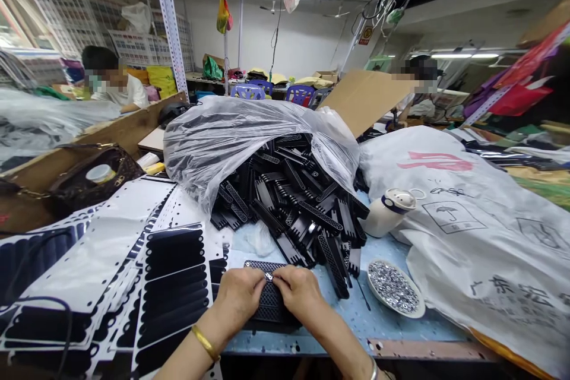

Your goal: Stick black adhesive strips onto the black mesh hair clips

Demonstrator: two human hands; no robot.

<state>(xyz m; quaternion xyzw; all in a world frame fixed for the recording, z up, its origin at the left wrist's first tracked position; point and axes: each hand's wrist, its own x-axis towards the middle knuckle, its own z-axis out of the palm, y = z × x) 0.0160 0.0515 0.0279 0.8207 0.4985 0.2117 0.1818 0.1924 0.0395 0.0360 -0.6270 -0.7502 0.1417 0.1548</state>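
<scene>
In the middle front, a black part with a diamond-patterned face (269, 301) lies on the blue table. A small silvery metal piece (268, 277) sits at its upper end. My left hand (240, 291) comes from the left, its fingers pinched at the piece's left side. From the right, my right hand (299, 288) pinches at the other side, thumbs facing each other. Just beyond is a pile of loose black plastic parts (294, 190) spilling from a clear plastic bag (209, 142). A dish (421, 312) of small shiny metal pieces stands to the right.
Sheets with black strips (171, 285) cover the left side, with a brown handbag (120, 169) behind. A cream lidded cup (378, 222) and a large white printed sack (481, 231) stand right. A thin dark tool (363, 295) lies near the dish. Two people sit farther back.
</scene>
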